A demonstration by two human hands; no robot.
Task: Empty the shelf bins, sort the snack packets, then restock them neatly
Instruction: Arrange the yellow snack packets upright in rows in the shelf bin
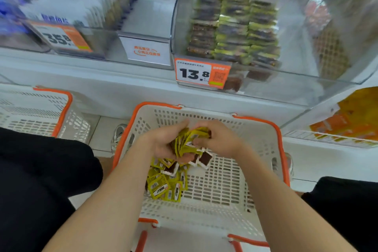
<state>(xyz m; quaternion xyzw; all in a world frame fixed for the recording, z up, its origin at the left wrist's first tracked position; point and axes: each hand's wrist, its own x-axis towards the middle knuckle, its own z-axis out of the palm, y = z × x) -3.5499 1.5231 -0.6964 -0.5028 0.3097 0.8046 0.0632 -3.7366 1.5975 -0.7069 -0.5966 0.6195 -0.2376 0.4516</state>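
Over a white basket with an orange rim (263, 149), my left hand (163, 141) cups a fanned stack of small yellow-green snack packets (189, 143). My right hand (219, 139) pinches the same stack from the right side. Below the hands, a loose pile of yellow-green and brown packets (166, 182) lies on the basket floor at its left. Above, a clear shelf bin (296, 32) holds three neat rows of the same packets (233, 28), behind a price tag reading 13.8 (201, 72).
A second white basket (30, 110) stands at the left on the floor. An empty clear bin with a white sign (146, 51) sits left of the stocked one, and a bin tagged 35.8 (61, 38) further left. Orange and yellow bags (351, 118) fill the lower right shelf.
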